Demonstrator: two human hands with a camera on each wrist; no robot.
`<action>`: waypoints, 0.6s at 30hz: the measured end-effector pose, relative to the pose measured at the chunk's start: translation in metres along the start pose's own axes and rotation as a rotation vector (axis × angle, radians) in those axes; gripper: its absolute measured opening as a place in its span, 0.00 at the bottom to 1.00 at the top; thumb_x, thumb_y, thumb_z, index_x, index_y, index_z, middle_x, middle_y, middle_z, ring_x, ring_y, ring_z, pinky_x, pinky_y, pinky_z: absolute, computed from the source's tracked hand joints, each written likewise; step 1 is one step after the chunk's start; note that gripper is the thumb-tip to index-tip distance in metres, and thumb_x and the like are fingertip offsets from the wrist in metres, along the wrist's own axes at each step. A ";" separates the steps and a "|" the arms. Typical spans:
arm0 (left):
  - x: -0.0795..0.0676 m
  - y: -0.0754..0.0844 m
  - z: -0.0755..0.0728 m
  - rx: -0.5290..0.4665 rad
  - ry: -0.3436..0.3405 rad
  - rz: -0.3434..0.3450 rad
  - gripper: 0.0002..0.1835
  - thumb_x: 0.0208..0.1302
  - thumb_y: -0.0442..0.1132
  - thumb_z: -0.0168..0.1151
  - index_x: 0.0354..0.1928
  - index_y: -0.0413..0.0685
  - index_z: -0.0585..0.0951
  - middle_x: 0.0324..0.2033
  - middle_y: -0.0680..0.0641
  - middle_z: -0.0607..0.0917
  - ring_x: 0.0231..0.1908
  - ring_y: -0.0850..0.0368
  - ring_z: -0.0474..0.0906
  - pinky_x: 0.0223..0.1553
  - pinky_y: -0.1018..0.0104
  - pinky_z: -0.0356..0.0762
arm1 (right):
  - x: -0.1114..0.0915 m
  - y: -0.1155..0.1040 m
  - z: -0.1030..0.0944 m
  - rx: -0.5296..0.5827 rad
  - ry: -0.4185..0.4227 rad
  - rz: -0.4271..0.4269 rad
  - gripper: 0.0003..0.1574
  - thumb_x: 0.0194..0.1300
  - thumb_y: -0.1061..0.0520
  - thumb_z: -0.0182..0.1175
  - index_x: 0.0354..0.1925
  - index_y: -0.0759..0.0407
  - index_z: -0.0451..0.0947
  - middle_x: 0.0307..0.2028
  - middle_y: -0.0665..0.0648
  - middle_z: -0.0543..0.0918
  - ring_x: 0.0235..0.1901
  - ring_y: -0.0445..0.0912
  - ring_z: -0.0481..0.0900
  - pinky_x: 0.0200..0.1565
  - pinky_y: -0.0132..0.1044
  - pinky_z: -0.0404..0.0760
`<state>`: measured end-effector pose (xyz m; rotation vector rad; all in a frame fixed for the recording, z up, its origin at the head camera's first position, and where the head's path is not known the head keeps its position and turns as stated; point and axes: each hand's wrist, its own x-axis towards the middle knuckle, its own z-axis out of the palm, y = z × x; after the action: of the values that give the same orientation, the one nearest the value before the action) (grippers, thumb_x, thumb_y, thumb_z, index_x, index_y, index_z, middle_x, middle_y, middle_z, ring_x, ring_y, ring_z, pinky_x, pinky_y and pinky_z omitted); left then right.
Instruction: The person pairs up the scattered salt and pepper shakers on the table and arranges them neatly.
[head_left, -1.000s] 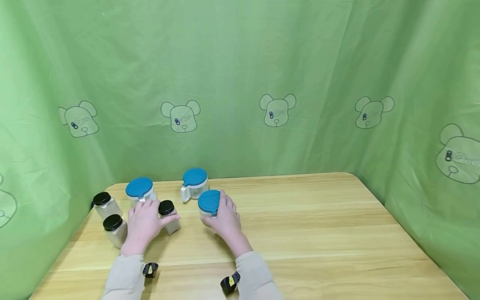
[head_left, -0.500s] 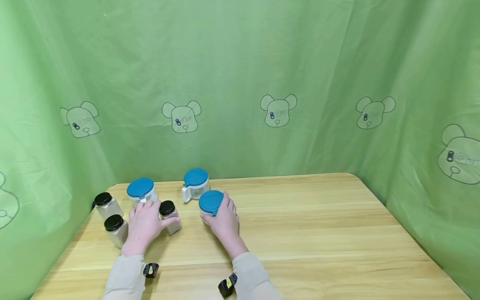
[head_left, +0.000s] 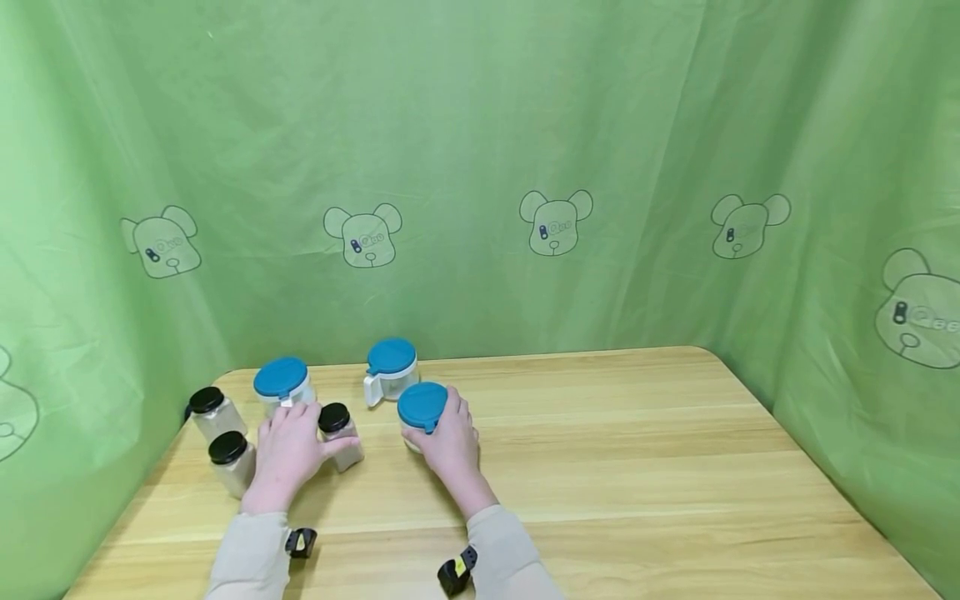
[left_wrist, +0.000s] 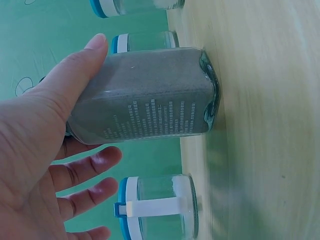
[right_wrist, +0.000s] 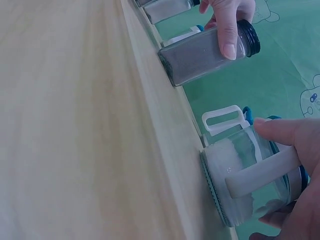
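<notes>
My left hand [head_left: 288, 450] pinches a square glass jar with a black lid [head_left: 333, 416] between thumb and index finger. In the left wrist view grey powder fills this jar [left_wrist: 150, 95] behind small white print, and the other fingers are spread away from it. To its right, my right hand [head_left: 453, 446] grips a round glass seasoning jar with a blue flip lid [head_left: 422, 405]. White grains lie in the lower part of that seasoning jar [right_wrist: 227, 165], and its white handle [right_wrist: 262, 172] faces the wrist. Both jars stand upright at the wooden table.
Two more black-lidded jars [head_left: 228, 447] stand at the left edge of the wooden table [head_left: 637, 467]. One blue-lidded jar [head_left: 281, 377] is just beyond my left hand, another [head_left: 392, 357] at the back beyond my right. A green curtain [head_left: 480, 125] hangs behind.
My right forearm has shifted slightly left, and the right hand has settled a little around the blue-lidded seasoning jar. The left hand and the other jars look unchanged.
</notes>
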<state>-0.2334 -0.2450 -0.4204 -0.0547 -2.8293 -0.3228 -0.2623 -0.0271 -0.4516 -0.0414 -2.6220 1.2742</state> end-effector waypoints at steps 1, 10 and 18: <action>0.000 0.000 0.000 -0.001 -0.002 -0.001 0.48 0.47 0.70 0.67 0.58 0.36 0.75 0.54 0.31 0.79 0.53 0.31 0.71 0.55 0.31 0.63 | 0.000 0.001 0.000 -0.001 0.002 -0.001 0.60 0.49 0.41 0.75 0.70 0.61 0.57 0.63 0.66 0.70 0.61 0.62 0.71 0.58 0.63 0.70; 0.000 0.000 0.000 -0.010 -0.011 -0.007 0.49 0.47 0.72 0.65 0.58 0.36 0.75 0.55 0.31 0.79 0.54 0.32 0.71 0.55 0.31 0.63 | 0.001 0.004 0.003 0.014 0.009 -0.008 0.59 0.48 0.42 0.76 0.69 0.61 0.57 0.63 0.66 0.70 0.62 0.61 0.71 0.58 0.63 0.70; 0.000 -0.001 0.001 -0.013 -0.015 -0.004 0.49 0.47 0.73 0.64 0.57 0.36 0.76 0.54 0.32 0.80 0.54 0.32 0.71 0.56 0.30 0.62 | 0.002 0.006 0.001 0.058 0.011 -0.019 0.58 0.49 0.43 0.76 0.69 0.61 0.58 0.63 0.66 0.70 0.62 0.63 0.71 0.59 0.64 0.70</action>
<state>-0.2342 -0.2460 -0.4214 -0.0540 -2.8423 -0.3435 -0.2645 -0.0238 -0.4564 -0.0140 -2.5687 1.3387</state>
